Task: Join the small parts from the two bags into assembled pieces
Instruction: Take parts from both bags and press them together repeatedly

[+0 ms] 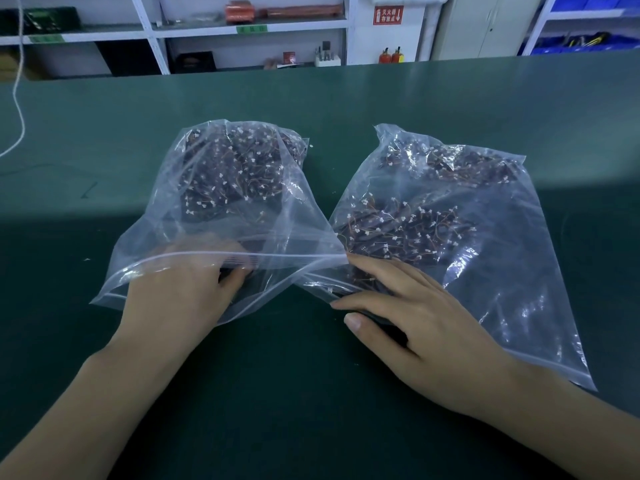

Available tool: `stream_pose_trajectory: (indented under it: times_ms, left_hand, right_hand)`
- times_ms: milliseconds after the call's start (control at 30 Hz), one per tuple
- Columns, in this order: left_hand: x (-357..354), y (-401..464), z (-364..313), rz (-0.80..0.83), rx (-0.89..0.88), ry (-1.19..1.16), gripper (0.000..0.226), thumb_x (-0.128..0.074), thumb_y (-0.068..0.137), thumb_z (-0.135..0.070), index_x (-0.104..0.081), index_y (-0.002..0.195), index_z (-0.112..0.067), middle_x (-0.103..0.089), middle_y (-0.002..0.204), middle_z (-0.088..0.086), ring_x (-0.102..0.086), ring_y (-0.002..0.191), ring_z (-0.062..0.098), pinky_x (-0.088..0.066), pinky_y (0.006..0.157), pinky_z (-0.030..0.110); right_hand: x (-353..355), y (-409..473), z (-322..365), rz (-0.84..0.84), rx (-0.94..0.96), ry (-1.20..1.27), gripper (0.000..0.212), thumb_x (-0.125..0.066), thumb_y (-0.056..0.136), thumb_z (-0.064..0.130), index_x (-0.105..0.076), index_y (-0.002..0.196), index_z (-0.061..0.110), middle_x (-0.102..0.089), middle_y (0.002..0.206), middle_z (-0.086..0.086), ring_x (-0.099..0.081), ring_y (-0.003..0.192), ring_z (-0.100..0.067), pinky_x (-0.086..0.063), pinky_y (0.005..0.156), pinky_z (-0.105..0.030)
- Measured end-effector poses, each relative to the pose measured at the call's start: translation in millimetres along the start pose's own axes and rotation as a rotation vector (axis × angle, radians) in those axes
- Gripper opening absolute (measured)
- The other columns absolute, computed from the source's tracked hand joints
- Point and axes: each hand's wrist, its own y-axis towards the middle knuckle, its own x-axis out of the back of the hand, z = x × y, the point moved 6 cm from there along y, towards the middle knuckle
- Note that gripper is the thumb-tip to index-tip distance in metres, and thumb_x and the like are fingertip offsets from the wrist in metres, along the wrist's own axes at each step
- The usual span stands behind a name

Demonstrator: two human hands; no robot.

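Note:
Two clear zip bags lie side by side on the green table (311,393). The left bag (214,216) and the right bag (485,258) both hold several small dark parts with thin wires and white connectors. My left hand (183,292) reaches into the left bag's open mouth, its fingers curled around a dark part inside. My right hand (408,313) lies at the right bag's mouth, with thumb and fingers around a dark part (384,327) at the table surface.
A white cable (19,109) hangs down at the far left onto the table. Behind the table stand white shelves (242,29) with boxes, two small red extinguishers (390,56) and blue bins (571,45) at the right.

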Motion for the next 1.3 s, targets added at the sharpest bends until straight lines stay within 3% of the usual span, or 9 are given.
stream_pose_trajectory:
  times_ms: [133,300,433,533,733,867,1000,1167,1300]
  left_hand:
    - [4,-3,-1,0.042,0.061,-0.032,0.014,-0.081,0.087,-0.028,-0.071,0.079,-0.032,-0.05,0.064,-0.012,-0.049,0.052,0.018,-0.035,0.046,0.022]
    - [21,0,-14,-0.05,0.046,-0.066,0.014,-0.081,0.083,-0.022,-0.071,0.079,-0.031,-0.041,0.066,-0.019,-0.046,0.055,0.016,-0.029,0.049,0.018]
    - [33,-2,-23,-0.194,0.008,-0.093,0.009,-0.067,0.088,-0.026,-0.074,0.085,-0.021,-0.066,0.07,-0.005,-0.064,0.06,0.033,-0.051,0.052,0.036]
    - [33,-8,-29,-0.246,-0.087,-0.172,0.015,-0.065,0.092,-0.025,-0.072,0.088,-0.012,-0.07,0.07,0.0,-0.069,0.059,0.03,-0.056,0.051,0.042]
    - [36,-15,-45,-0.251,-0.263,-0.313,0.012,-0.066,0.097,-0.019,-0.073,0.089,-0.013,-0.064,0.072,-0.006,-0.063,0.061,0.019,-0.054,0.051,0.039]
    - [39,-24,-67,-0.258,-0.379,-0.436,0.011,-0.066,0.102,-0.018,-0.075,0.096,-0.016,-0.067,0.08,-0.008,-0.062,0.064,0.013,-0.052,0.059,0.029]
    - [33,-30,-84,-0.203,-0.397,-0.602,0.004,-0.064,0.106,-0.026,-0.066,0.109,-0.025,-0.069,0.085,-0.012,-0.066,0.07,0.01,-0.052,0.064,0.026]
    - [23,-31,-89,-0.123,-0.318,-0.756,0.011,-0.063,0.106,-0.027,-0.066,0.116,-0.028,-0.07,0.096,-0.017,-0.072,0.081,0.008,-0.056,0.067,0.028]
    - [23,-31,-88,-0.098,-0.297,-0.798,0.014,-0.058,0.108,-0.035,-0.062,0.121,-0.031,-0.071,0.098,-0.02,-0.072,0.086,-0.002,-0.057,0.066,0.022]
  right_hand:
    - [1,0,0,0.003,-0.003,0.015,0.037,-0.041,0.109,0.051,-0.07,0.128,0.039,-0.04,0.161,0.017,-0.044,0.14,-0.006,-0.038,0.117,-0.035]
    - [2,0,0,0.005,-0.011,0.022,0.038,-0.04,0.109,0.052,-0.07,0.129,0.039,-0.039,0.161,0.018,-0.044,0.14,-0.005,-0.04,0.116,-0.036]
    - [4,1,0,-0.01,-0.017,0.054,0.039,-0.04,0.108,0.052,-0.071,0.129,0.038,-0.039,0.161,0.019,-0.044,0.141,-0.004,-0.041,0.116,-0.038]
    - [5,1,-1,-0.025,-0.027,0.1,0.036,-0.043,0.108,0.05,-0.072,0.127,0.038,-0.039,0.162,0.02,-0.044,0.141,-0.003,-0.042,0.115,-0.038]
    - [9,2,-3,-0.107,-0.048,0.198,0.032,-0.048,0.107,0.045,-0.07,0.128,0.034,-0.042,0.158,0.022,-0.044,0.144,-0.004,-0.041,0.115,-0.033]
    - [15,4,-4,-0.171,-0.033,0.246,0.03,-0.057,0.105,0.041,-0.067,0.131,0.029,-0.05,0.151,0.021,-0.049,0.143,-0.008,-0.044,0.115,-0.04]
    - [17,5,0,-0.205,0.037,0.241,0.031,-0.068,0.099,0.043,-0.071,0.125,0.026,-0.056,0.146,0.015,-0.055,0.137,-0.011,-0.046,0.112,-0.038]
    - [20,4,2,-0.297,0.109,0.21,0.018,-0.069,0.1,0.035,-0.08,0.101,0.02,-0.065,0.136,0.009,-0.061,0.123,-0.013,-0.048,0.103,-0.035]
    - [21,5,3,-0.323,0.143,0.223,0.019,-0.069,0.1,0.032,-0.08,0.101,0.016,-0.068,0.13,0.007,-0.063,0.12,-0.014,-0.049,0.101,-0.035]
